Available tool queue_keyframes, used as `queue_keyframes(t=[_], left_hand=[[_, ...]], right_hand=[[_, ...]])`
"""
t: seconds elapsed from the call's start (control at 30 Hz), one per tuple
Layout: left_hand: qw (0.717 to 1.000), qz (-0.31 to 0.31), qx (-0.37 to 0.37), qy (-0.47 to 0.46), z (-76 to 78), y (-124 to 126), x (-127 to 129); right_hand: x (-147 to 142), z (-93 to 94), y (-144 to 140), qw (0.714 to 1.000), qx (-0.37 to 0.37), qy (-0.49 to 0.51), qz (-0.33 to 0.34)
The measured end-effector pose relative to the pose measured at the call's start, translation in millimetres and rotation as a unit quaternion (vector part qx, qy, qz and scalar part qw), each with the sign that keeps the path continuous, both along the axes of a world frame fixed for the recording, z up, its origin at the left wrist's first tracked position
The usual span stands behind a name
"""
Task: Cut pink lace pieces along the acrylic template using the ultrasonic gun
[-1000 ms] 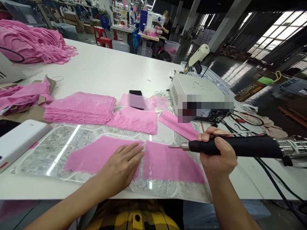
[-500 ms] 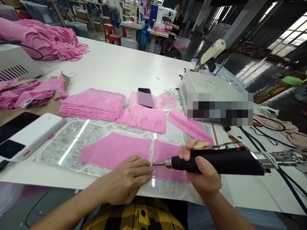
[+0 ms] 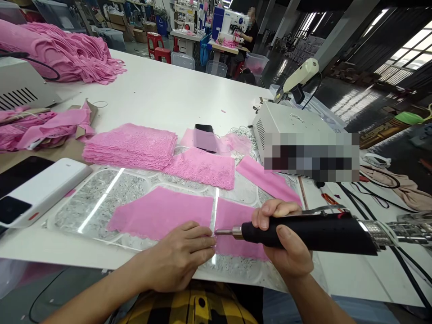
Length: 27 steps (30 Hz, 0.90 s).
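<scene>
A pink fabric piece (image 3: 162, 209) with a scalloped lower edge lies flat on the clear mat. Beside it, across a narrow gap that closes toward the front, lies another pink fabric piece (image 3: 232, 213). My left hand (image 3: 184, 254) rests over the meeting edges, fingers bent together on the first piece; its thumb is hidden. My right hand (image 3: 286, 238) is wrapped round a black-handled tool (image 3: 310, 231) with a thin metal tip. That tip points left and reaches the seam, right by my left fingertips.
Behind the mat sit a stack of pink lace pieces (image 3: 131, 146), a phone (image 3: 205, 137) and a pink strip (image 3: 270, 179). A grey box machine (image 3: 286, 119) stands right, black cables (image 3: 357, 202) beside it. A white device (image 3: 50, 191) lies left. A person (image 3: 249, 33) sits at a far sewing machine.
Both hands and the tool stay in nearly the same place. The tool's rear end sits slightly lower, and the view has shifted a little.
</scene>
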<state>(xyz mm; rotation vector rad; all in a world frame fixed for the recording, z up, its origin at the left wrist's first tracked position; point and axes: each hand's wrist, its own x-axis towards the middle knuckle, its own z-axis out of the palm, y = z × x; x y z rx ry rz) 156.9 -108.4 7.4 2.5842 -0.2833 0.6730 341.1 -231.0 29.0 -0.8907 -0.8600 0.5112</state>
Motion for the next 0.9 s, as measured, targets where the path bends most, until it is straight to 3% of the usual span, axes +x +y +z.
queue_keyframes(t=[0.17,0.33,0.43,0.67,0.9], left_hand=[[1.0,0.019,0.022,0.005,5.7,0,1],[0.987,0.114,0.114,0.027,4.2,7,9],[0.976,0.135,0.161,0.057,-3.7,12,17],[0.969,0.149,0.176,0.088,-24.5,15,25],[0.968,0.152,0.177,0.094,-29.4,15,25]], right_hand=[[7,5.1,-1,1.0,0.008,0.0,-0.03],[39,15.6,-10,0.986,0.037,-0.023,-0.163],[52,13.9,-14,0.976,0.032,-0.031,-0.212],[54,2.0,-6,0.979,0.03,-0.039,-0.198],[51,0.6,-1,0.98,0.024,-0.043,-0.192]])
